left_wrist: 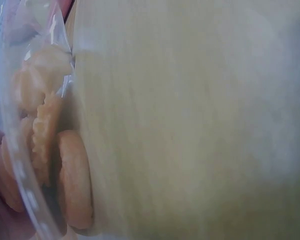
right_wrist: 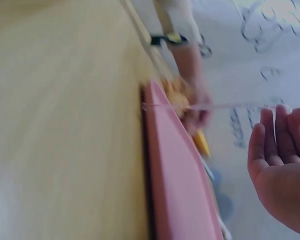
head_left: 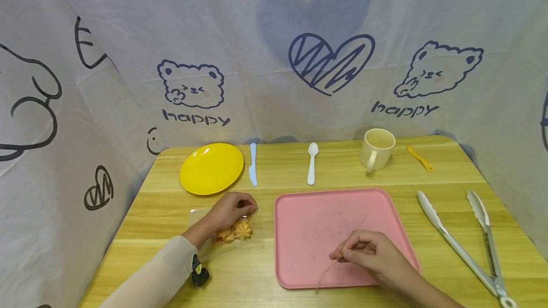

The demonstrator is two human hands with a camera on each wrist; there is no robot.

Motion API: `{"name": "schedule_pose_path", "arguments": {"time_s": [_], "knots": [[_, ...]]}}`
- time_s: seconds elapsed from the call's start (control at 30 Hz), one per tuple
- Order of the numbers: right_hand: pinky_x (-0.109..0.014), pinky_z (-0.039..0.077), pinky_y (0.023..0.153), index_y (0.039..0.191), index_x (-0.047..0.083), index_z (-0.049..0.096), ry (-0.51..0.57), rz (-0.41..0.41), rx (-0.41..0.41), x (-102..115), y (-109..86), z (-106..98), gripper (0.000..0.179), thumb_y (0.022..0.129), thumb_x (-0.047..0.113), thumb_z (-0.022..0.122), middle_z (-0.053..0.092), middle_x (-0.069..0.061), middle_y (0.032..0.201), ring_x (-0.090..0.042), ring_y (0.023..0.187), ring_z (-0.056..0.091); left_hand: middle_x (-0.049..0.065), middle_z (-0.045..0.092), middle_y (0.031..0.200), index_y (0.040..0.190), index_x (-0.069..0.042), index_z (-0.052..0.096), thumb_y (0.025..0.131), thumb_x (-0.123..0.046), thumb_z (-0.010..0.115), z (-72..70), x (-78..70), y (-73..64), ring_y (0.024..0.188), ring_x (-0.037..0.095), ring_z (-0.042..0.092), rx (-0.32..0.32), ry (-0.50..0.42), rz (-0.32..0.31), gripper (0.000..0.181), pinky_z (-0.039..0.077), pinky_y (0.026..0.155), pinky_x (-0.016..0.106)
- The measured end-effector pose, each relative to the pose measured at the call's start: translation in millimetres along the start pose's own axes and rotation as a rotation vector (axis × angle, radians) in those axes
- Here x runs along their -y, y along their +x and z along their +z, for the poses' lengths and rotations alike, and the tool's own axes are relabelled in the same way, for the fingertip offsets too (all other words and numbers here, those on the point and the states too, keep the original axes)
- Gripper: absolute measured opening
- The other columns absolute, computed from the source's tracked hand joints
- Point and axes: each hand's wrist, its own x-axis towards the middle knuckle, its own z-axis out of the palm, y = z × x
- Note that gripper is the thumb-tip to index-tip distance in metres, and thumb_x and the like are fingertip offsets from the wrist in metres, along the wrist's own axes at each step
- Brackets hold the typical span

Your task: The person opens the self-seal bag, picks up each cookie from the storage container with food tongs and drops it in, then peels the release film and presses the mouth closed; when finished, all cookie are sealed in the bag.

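My left hand [head_left: 231, 210] pinches the far right edge of a clear plastic bag [head_left: 198, 215], which lies on the table left of the pink tray. Inside the bag are several golden piped cookies [head_left: 240, 229], partly hidden under that hand. The left wrist view shows the cookies [left_wrist: 74, 180] close up behind the film. Above the tray, my right hand [head_left: 372, 253] pinches a thin clear plastic strip [head_left: 324, 275] between thumb and fingertips. The right wrist view has this strip [right_wrist: 225, 106] stretching sideways from the fingertips of the right hand [right_wrist: 282, 170].
The pink tray [head_left: 317, 217] takes up the middle front. Behind stand a yellow plate [head_left: 211, 169], a light blue knife [head_left: 253, 163], a white spoon [head_left: 312, 165], a cream mug [head_left: 376, 150] and a small orange-yellow utensil [head_left: 420, 159]. Opened tongs [head_left: 462, 251] lie at right.
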Motion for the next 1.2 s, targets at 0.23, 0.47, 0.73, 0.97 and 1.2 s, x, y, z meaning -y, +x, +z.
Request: {"name": "schedule_pose_path", "arguments": {"time_s": [0.23, 0.47, 0.73, 0.97, 1.2], "knots": [[-0.038, 0.063, 0.091, 0.107, 0.003, 0.069, -0.036, 0.073, -0.081, 21.7, -27.2, -51.7, 0.025, 0.104, -0.01, 0.047, 0.077, -0.006, 0.105, -0.015, 0.099, 0.074, -0.009, 0.068, 0.084, 0.094, -0.017, 0.075, 0.101, -0.012, 0.067, 0.0, -0.4, 0.0, 0.079, 0.01, 0.059, 0.001, -0.003, 0.001, 0.013, 0.052, 0.072, 0.024], [-0.035, 0.064, 0.089, 0.11, 0.005, 0.069, -0.134, 0.158, -0.081, 41.9, -51.0, -119.1, 0.03, 0.105, -0.011, 0.045, 0.077, -0.006, 0.106, -0.016, 0.099, 0.074, -0.009, 0.069, 0.085, 0.095, -0.018, 0.075, 0.102, -0.013, 0.067, 0.7, 2.0, 0.7, 0.08, 0.01, 0.059, 0.005, -0.007, 0.003, 0.012, 0.053, 0.072, 0.024], [-0.033, 0.064, 0.078, 0.112, -0.008, 0.067, -0.564, 0.369, -0.189, 62.9, -50.0, -179.9, 0.022, 0.107, 0.009, 0.056, 0.077, -0.009, 0.098, -0.017, 0.091, 0.073, -0.009, 0.068, 0.085, 0.094, -0.018, 0.075, 0.102, -0.013, 0.067, 1.2, 4.1, 1.9, 0.079, 0.01, 0.059, 0.001, -0.006, 0.004, 0.013, 0.053, 0.072, 0.025], [-0.023, 0.057, 0.07, 0.107, 0.008, 0.077, -1.059, 0.411, -0.327, 51.4, -32.9, -196.5, 0.023, 0.099, 0.029, 0.072, 0.074, 0.001, 0.097, -0.003, 0.085, 0.064, -0.009, 0.069, 0.085, 0.094, -0.019, 0.075, 0.102, -0.014, 0.067, 2.4, 3.9, 2.2, 0.079, 0.01, 0.059, 0.007, 0.0, -0.001, 0.012, 0.053, 0.073, 0.025], [-0.024, 0.05, 0.067, 0.098, 0.015, 0.078, -1.242, 0.333, -0.33, 38.3, -22.1, -209.5, 0.014, 0.095, 0.028, 0.077, 0.068, 0.002, 0.093, -0.007, 0.083, 0.056, -0.009, 0.068, 0.086, 0.094, -0.018, 0.075, 0.102, -0.014, 0.067, 1.3, 3.7, 2.2, 0.08, 0.01, 0.059, 0.0, 0.008, -0.009, 0.012, 0.053, 0.073, 0.025]]}}
